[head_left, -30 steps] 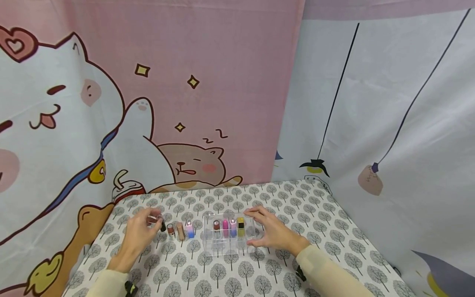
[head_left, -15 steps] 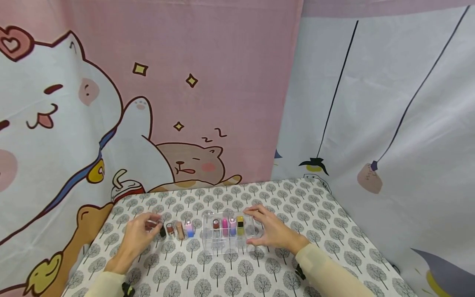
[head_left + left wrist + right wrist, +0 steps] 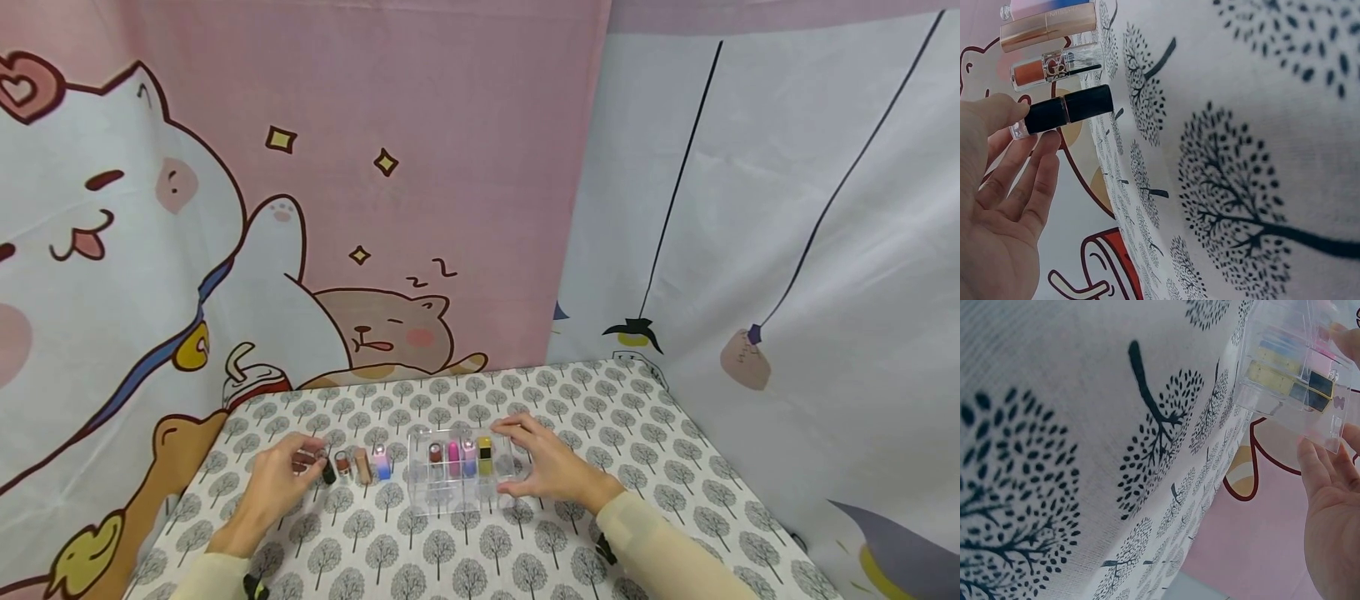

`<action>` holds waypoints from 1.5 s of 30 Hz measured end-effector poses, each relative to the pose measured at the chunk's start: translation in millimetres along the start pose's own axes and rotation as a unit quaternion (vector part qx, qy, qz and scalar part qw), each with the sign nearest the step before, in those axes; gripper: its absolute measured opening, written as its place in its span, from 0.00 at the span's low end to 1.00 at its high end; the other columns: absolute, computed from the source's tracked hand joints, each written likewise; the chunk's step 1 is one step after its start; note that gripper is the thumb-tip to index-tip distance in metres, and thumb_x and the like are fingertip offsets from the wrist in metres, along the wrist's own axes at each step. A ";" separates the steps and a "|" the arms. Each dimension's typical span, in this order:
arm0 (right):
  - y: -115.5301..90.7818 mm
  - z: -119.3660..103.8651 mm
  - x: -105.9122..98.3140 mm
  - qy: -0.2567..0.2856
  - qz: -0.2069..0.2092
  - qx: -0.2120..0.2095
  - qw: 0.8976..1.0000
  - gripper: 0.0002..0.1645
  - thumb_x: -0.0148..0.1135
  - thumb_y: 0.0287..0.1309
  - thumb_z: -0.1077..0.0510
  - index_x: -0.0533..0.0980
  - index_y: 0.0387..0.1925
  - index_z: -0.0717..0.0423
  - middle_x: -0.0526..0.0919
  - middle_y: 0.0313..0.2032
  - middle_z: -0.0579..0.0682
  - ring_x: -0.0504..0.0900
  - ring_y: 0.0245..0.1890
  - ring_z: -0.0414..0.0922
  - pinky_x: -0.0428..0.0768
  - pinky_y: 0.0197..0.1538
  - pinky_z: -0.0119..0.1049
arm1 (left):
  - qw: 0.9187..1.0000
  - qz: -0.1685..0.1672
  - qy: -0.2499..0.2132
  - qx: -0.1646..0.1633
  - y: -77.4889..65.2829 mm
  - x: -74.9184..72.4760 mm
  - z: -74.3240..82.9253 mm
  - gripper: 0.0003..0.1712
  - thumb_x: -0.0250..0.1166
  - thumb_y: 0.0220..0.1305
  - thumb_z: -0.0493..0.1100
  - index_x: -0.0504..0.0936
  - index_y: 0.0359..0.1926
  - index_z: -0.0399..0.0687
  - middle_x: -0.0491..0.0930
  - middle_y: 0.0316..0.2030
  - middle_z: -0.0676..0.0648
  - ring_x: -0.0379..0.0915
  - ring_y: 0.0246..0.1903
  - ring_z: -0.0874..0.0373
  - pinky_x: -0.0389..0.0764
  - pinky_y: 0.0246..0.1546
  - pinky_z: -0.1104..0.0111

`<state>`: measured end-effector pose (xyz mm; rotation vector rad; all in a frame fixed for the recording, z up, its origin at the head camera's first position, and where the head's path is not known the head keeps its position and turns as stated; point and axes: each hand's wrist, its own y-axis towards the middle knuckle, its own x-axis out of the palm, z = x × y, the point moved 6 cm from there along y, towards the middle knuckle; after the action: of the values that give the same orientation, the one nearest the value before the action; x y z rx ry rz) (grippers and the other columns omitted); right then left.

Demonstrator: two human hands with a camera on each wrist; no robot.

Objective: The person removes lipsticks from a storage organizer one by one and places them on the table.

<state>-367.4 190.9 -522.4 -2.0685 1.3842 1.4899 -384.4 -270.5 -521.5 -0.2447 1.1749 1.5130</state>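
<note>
My left hand (image 3: 273, 483) pinches the top of a black lipstick tube (image 3: 1069, 110) between thumb and fingers. The tube's base is at the tree-print cloth, at the left end of a short row. Beside it stand a clear-and-orange-red lip gloss (image 3: 1054, 69), a rose-gold lipstick (image 3: 1047, 26) and a pink-and-blue lipstick (image 3: 382, 463). With thumb and fingers at its near and far corners, my right hand (image 3: 551, 468) holds the right end of a clear plastic organizer (image 3: 417, 493). Several tubes stand in its compartments, among them a bright pink one (image 3: 453, 457) and a gold-and-black one (image 3: 485, 457).
The table (image 3: 442, 550) has a white cloth printed with grey trees. Behind it hangs a pink cartoon curtain (image 3: 465, 208). A pale curtain (image 3: 825, 250) hangs along the right side. A gap of cloth separates the row from the organizer.
My left hand has lowered slightly, and the black tube has come down level with the row. My right hand stays on the organizer. The head view has shifted a little.
</note>
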 end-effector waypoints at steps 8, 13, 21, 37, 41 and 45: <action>-0.6 -0.8 1.2 0.006 -0.006 0.013 1.000 0.59 0.92 0.59 0.41 0.72 0.86 0.41 0.75 0.80 0.43 0.82 0.76 0.48 0.90 0.78 0.53 | 1.000 -0.008 0.003 0.010 -3.2 0.6 1.8 0.21 0.84 0.64 0.28 0.93 0.56 0.42 0.94 0.49 0.41 0.95 0.40 0.46 0.98 0.39 0.53; -1.4 -1.6 1.1 0.014 -0.005 0.013 1.000 0.59 0.92 0.59 0.41 0.72 0.87 0.40 0.75 0.80 0.44 0.83 0.75 0.47 0.90 0.77 0.53 | 1.000 0.006 0.021 0.019 -4.3 -1.7 4.5 0.26 0.86 0.62 0.31 0.91 0.60 0.43 0.93 0.54 0.41 0.93 0.45 0.43 0.95 0.39 0.56; -2.1 0.8 0.2 0.014 -0.003 0.011 1.000 0.60 0.92 0.59 0.38 0.71 0.87 0.38 0.74 0.81 0.43 0.83 0.75 0.48 0.90 0.77 0.56 | 0.998 0.042 0.033 0.023 0.8 -7.1 17.4 0.31 0.86 0.64 0.38 0.89 0.67 0.47 0.89 0.59 0.38 0.89 0.52 0.38 0.92 0.43 0.48; 2.4 -2.3 0.5 0.020 -0.015 0.011 1.000 0.58 0.92 0.60 0.43 0.73 0.86 0.43 0.76 0.80 0.44 0.83 0.76 0.49 0.89 0.78 0.53 | 0.990 0.085 0.017 0.111 17.0 -6.6 72.8 0.32 0.88 0.59 0.37 0.90 0.65 0.46 0.91 0.57 0.41 0.91 0.48 0.45 0.95 0.40 0.53; 0.3 -1.1 2.1 0.018 -0.013 0.018 1.000 0.58 0.93 0.60 0.43 0.73 0.86 0.41 0.76 0.80 0.42 0.82 0.76 0.48 0.89 0.78 0.54 | 0.989 0.072 0.006 0.126 22.0 3.5 87.7 0.33 0.88 0.61 0.37 0.89 0.66 0.43 0.91 0.58 0.41 0.90 0.50 0.46 0.97 0.46 0.50; 0.1 -0.1 0.7 0.014 -0.009 0.019 1.000 0.58 0.93 0.59 0.42 0.73 0.85 0.41 0.76 0.79 0.42 0.82 0.76 0.48 0.88 0.79 0.56 | 0.988 0.056 -0.014 0.144 26.7 14.7 101.8 0.31 0.86 0.63 0.37 0.89 0.66 0.41 0.91 0.55 0.42 0.90 0.48 0.47 0.95 0.37 0.67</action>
<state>-367.4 190.4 -522.9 -2.0801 1.3908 1.4213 -367.3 -179.6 -469.1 0.0381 1.3866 1.4158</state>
